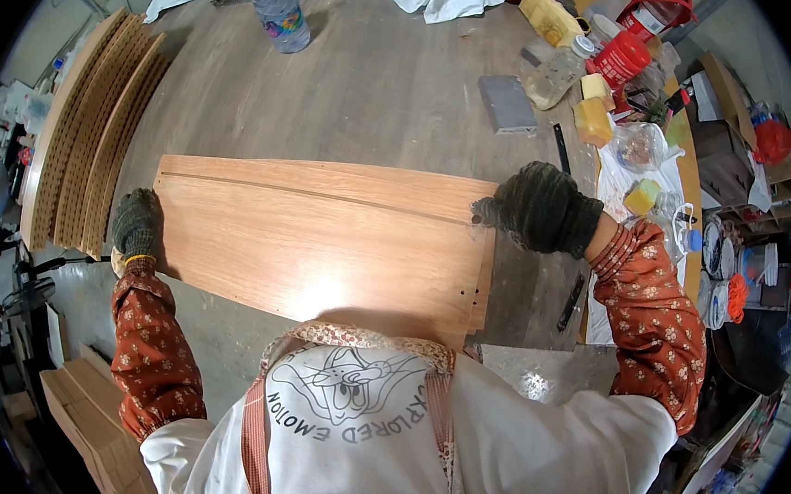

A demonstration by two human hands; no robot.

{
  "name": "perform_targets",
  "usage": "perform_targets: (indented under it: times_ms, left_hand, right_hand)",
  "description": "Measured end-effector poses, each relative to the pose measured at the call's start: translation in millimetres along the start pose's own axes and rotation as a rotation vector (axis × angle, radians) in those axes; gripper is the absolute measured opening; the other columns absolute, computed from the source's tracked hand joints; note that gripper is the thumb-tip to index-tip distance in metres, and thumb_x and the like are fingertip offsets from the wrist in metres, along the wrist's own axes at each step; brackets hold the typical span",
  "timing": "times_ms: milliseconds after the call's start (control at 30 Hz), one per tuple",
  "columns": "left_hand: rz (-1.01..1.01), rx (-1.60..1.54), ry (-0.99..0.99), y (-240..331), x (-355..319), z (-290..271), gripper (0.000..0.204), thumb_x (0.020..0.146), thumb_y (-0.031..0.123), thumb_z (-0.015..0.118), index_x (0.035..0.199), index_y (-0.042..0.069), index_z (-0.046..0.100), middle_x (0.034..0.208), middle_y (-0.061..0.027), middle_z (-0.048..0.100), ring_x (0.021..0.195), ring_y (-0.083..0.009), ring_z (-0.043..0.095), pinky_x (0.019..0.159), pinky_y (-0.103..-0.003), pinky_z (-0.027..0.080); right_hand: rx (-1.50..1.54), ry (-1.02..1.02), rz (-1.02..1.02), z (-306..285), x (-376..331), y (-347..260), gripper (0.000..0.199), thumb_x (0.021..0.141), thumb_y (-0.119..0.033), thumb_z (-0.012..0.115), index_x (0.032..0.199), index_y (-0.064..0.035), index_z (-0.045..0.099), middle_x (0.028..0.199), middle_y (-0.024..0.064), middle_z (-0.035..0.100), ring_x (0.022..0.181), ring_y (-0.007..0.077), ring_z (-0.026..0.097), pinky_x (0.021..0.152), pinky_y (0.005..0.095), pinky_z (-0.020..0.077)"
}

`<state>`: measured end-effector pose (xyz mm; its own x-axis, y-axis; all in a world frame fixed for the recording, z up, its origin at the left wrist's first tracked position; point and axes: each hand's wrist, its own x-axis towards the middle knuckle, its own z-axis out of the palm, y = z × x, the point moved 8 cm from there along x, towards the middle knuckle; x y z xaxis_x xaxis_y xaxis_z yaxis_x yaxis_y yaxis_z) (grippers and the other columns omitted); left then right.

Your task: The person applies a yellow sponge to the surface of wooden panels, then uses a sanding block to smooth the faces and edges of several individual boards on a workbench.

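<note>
Plastic water bottle [281, 13], grey sanding block [507, 104], yellow sponges [595, 112], red canister [622, 59], perhaps perforated boards [89, 130] stacked left

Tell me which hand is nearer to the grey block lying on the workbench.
Right. The right hand rests on the wooden panel's right end, just below the grey block; the left hand is at the panel's far left end.

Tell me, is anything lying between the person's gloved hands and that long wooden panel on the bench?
Nothing visible. The left hand rests against the wooden panel at its left end, and the right hand presses on its far right corner. The grey block, plastic bottles and yellow sponges all lie farther back on the workbench, off the panel.
</note>
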<state>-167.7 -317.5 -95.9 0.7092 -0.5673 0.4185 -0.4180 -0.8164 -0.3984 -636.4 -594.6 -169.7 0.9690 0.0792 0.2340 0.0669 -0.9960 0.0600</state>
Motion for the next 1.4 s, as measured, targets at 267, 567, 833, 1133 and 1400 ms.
perform_targets:
  times_ms: [267,567,833,1133,1400]
  left_hand:
    - [0.035,0.027,-0.005,4.8,-4.6,0.9,0.037,0.092,0.038,0.042,0.090,0.010,0.065,0.096,-0.0160,0.064,0.091,-0.0360,0.061,0.079,-0.048,0.048]
    - [0.141,0.061,0.014,24.5,4.2,3.9,0.034,0.091,0.036,0.045,0.088,0.008,0.064,0.090,-0.0179,0.064,0.088,-0.0362,0.062,0.077,-0.048,0.049]
    - [0.372,-0.102,0.130,33.2,10.3,-20.6,0.032,0.087,0.036,0.053,0.085,0.006,0.062,0.086,-0.0172,0.064,0.080,-0.0342,0.062,0.069,-0.046,0.050]
    - [0.962,0.296,1.075,334.2,-214.9,-93.8,0.027,0.085,0.015,0.051,0.107,-0.001,0.055,0.093,-0.0138,0.059,0.076,-0.0229,0.061,0.058,-0.036,0.051]
    - [1.190,-0.442,0.695,321.4,-184.7,-181.0,0.036,0.085,0.020,0.052,0.114,0.000,0.055,0.099,-0.0146,0.058,0.080,-0.0273,0.058,0.069,-0.042,0.047]
  right_hand:
    - [0.909,0.289,0.441,-9.8,-32.2,31.7,0.033,0.082,-0.013,0.066,0.113,-0.0025,0.058,0.101,0.0091,0.066,0.093,0.0126,0.061,0.075,0.0319,0.0514]
    - [-0.020,0.400,0.619,-10.8,-60.6,30.7,0.037,0.084,-0.011,0.057,0.121,-0.0128,0.057,0.125,0.0110,0.056,0.107,0.0263,0.058,0.087,0.0364,0.0484]
    - [0.184,0.233,1.146,-8.4,-109.9,45.5,0.044,0.080,-0.012,0.057,0.124,-0.0109,0.053,0.126,0.0132,0.055,0.108,0.0304,0.056,0.091,0.0372,0.0458]
    - [0.051,0.440,0.829,0.8,-97.6,30.9,0.046,0.078,-0.012,0.062,0.123,-0.0068,0.054,0.123,0.0161,0.055,0.112,0.0340,0.053,0.097,0.0390,0.0413]
    - [0.573,0.660,1.127,46.0,-134.8,0.7,0.042,0.082,-0.011,0.065,0.121,-0.0039,0.054,0.117,0.0162,0.058,0.107,0.0302,0.057,0.093,0.0367,0.0443]
